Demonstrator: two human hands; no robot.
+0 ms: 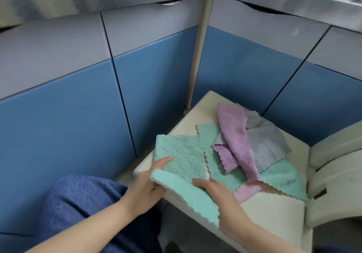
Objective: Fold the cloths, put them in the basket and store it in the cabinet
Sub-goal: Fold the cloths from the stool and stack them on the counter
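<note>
Green fleece is what both hands are working on: a mint cloth (180,162) lies at the lower centre of the frame on the near corner of a cream stool (274,211), its front edge turned up and over. The folding step looks to be in hand, and it is early, since a purple cloth (235,135), a grey cloth (268,141) and a second green cloth (282,178) lie loose in a heap just right of centre. No basket is in view.

The left hand (148,182) pinches the cloth's near left corner, thumb underneath and forefinger stretched flat on top. The right hand (213,192) lies on the turned-up flap with fingers fairly straight, pressing rather than gripping.

The next move probably calls for carrying that flap over to the far edge and smoothing it. Closed blue cabinet doors (156,88) fill the upper frame.
</note>
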